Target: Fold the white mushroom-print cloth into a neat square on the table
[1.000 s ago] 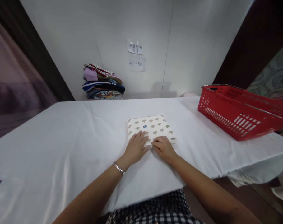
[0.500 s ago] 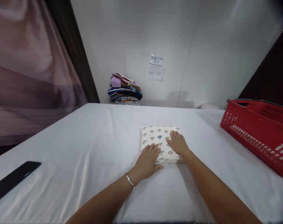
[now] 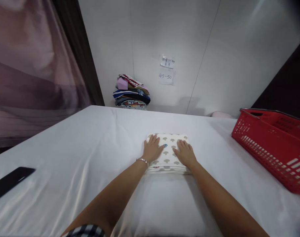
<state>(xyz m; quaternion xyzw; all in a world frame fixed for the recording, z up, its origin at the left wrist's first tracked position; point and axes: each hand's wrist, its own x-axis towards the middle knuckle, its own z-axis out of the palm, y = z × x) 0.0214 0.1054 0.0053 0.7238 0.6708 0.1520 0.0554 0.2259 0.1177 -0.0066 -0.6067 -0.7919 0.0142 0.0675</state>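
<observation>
A folded white cloth (image 3: 168, 158) with a grey mushroom print and one blue mushroom lies in a neat rectangle on the white-covered table. Its layered fold edges face me. My left hand (image 3: 152, 149), with a silver bracelet at the wrist, rests flat on the left part of the cloth, fingers spread. On the right part lies my right hand (image 3: 186, 153), also flat with its fingers stretched out. Neither hand grips the fabric.
To the right stands a red plastic basket (image 3: 271, 141). A dark flat object (image 3: 11, 181) lies at the table's left. Behind the far edge is a stack of folded fabrics (image 3: 132, 93). Handwritten paper notes (image 3: 166, 76) hang on the wall; a pinkish curtain (image 3: 23, 72) hangs at left.
My left hand has moved from the cloth's near left corner farther up onto its left side. My right hand stays at the right side. The view has shifted slightly.
</observation>
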